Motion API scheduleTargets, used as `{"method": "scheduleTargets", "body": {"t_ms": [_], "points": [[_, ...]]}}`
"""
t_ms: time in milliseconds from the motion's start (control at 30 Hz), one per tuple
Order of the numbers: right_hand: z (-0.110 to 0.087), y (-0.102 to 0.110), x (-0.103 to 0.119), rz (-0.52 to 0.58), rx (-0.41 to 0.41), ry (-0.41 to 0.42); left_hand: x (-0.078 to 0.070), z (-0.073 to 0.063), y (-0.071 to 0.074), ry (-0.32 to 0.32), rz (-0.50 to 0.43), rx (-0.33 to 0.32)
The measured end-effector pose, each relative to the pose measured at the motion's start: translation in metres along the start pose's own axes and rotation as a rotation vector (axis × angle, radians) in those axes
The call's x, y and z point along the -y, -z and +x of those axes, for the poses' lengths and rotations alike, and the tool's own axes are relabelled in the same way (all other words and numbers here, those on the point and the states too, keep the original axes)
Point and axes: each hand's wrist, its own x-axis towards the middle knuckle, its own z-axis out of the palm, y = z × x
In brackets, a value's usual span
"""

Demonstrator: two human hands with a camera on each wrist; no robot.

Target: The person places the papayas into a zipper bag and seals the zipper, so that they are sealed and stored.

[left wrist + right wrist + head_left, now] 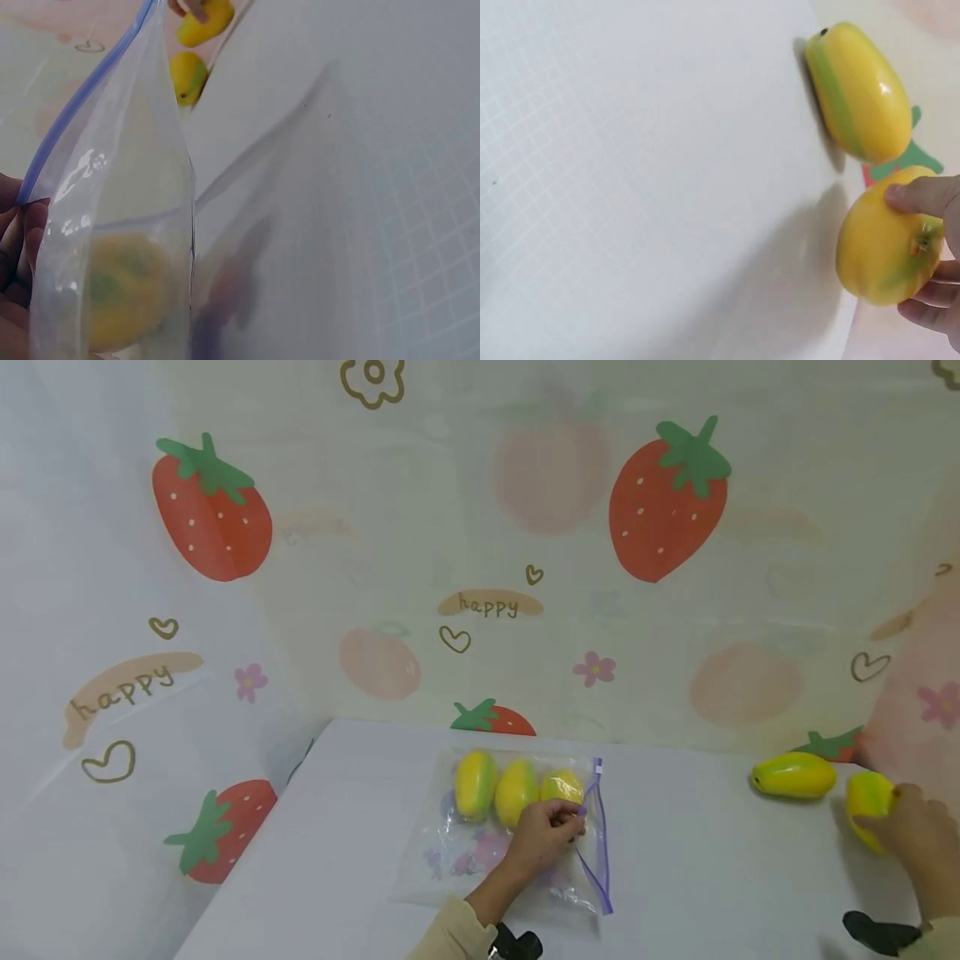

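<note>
My left hand [542,835] pinches the purple-edged opening of a clear zip bag [420,868] and holds it apart. Inside the bag, three yellow-green papayas [476,785] lie side by side. In the left wrist view the bag's purple zip strip [79,105] runs up from the fingers, with one papaya [131,289] blurred behind the plastic. Over at the right, my right hand [921,835] grips another papaya [881,247], thumb on one side and fingers beneath. A further papaya [861,94] lies just beside it on the table.
The white table [697,860] ends at a wall sheet [480,527] printed with strawberries, hearts and flowers. A purple slider [598,768] sits at the far end of the bag's zip. A black object [879,933] shows by the right sleeve.
</note>
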Motion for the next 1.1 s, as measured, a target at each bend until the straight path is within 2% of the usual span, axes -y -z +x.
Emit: {"method": "scheduleTargets", "body": {"t_ms": [100, 233, 367, 467, 667, 833, 1100], "points": [[-0.004, 0.001, -0.002, 0.02, -0.007, 0.035, 0.0, 0.0, -0.001, 0.007, 0.001, 0.003], [-0.014, 0.005, -0.002, 0.074, -0.025, 0.156, 0.0, -0.001, -0.001, 0.001, 0.001, 0.003], [-0.025, 0.007, 0.003, 0.149, 0.011, 0.216, -0.001, -0.001, -0.002, -0.003, 0.006, 0.003], [-0.032, 0.006, 0.012, 0.198, 0.062, 0.254, -0.001, -0.001, -0.002, 0.003, 0.01, 0.004], [-0.049, 0.002, 0.032, 0.223, 0.157, 0.377, -0.001, 0.001, -0.003, 0.01, 0.009, 0.0], [-0.064, -0.004, 0.052, 0.251, 0.182, 0.467, -0.003, 0.0, -0.003, 0.021, 0.017, -0.003], [-0.084, -0.016, 0.08, 0.295, 0.231, 0.55, -0.003, 0.001, -0.003, 0.025, 0.025, -0.006]]}}
